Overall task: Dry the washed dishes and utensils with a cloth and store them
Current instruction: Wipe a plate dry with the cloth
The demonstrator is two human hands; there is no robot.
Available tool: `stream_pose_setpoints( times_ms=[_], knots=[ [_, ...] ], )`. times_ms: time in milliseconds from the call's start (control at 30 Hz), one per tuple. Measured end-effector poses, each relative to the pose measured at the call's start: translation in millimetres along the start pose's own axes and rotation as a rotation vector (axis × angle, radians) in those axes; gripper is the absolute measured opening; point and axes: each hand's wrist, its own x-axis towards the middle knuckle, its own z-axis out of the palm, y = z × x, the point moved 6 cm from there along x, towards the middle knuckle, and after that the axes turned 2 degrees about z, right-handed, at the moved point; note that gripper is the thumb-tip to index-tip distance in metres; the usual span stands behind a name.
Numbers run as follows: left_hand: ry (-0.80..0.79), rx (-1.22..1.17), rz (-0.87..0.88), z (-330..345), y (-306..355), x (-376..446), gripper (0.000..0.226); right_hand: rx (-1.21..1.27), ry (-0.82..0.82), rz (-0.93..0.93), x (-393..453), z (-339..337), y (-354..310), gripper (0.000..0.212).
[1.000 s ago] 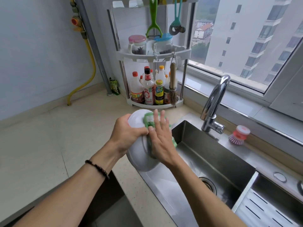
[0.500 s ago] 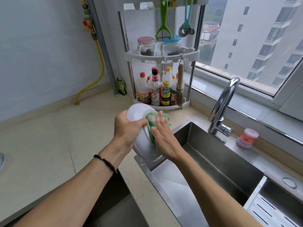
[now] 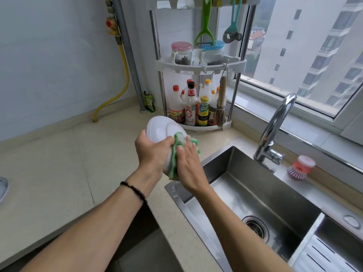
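Bowl [image 3: 161, 130] is tilting on edge above the counter [image 3: 59, 163], just left of the sink [image 3: 255, 193]. Your left hand [image 3: 152, 152] is gripping its rim, fingers curled. Your right hand [image 3: 186, 163] is pressing the green cloth [image 3: 179, 141] against it, fingers straight.

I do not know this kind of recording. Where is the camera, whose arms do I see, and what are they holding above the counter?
There is no machine here. The one picture comes from a camera worn on a person's head, looking down at their own two arms. The left hand grips a white bowl, tilted so its underside faces the camera. The right hand presses a green cloth flat against the bowl to dry it. They work above the beige counter, at the corner of a steel sink. Behind stand a faucet, a pink dish brush and a corner rack of sauce bottles.
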Motion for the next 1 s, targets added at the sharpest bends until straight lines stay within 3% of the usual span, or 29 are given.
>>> stream_pose_setpoints(
  times_ms=[100, 233, 400, 533, 600, 667, 767, 867, 933, 1000],
  knots=[
    [-0.016, 0.038, 0.011, -4, -2, 3, 0.039, 0.037, 0.003, 0.118, 17, 2, 6, 0.053],
    [0.061, -0.014, -0.011, -13, -1, 13, 0.040, 0.089, 0.042, -0.020, -15, 33, -11, 0.053],
    [0.067, -0.111, -0.053, -26, -8, 12, 0.039, 0.246, 0.167, 0.086, -7, 40, 3, 0.058],
    [0.083, -0.196, -0.129, -48, -12, 24, 0.037, 0.009, 0.187, -0.132, -35, 68, -19, 0.063],
    [-0.007, -0.180, -0.104, -61, -11, 24, 0.035, 0.180, 0.255, -0.068, -31, 69, -11, 0.066],
    [-0.156, -0.142, -0.060, -73, -10, 23, 0.036, 0.388, 0.304, 0.130, -12, 64, 5, 0.066],
    [-0.433, -0.089, 0.018, -96, -6, 25, 0.042, 0.395, 0.276, 0.299, 2, 60, 0, 0.040],
    [-0.585, 0.013, 0.087, -125, -10, 27, 0.046, 0.235, 0.302, 0.075, 8, 64, -50, 0.050],
    [-0.599, 0.012, 0.105, -149, -12, 29, 0.048, 0.036, 0.257, -0.141, 0, 84, -91, 0.054],
    [-0.607, 0.020, 0.143, -174, -11, 33, 0.050, -0.007, 0.181, -0.221, -6, 107, -99, 0.052]
  ],
)
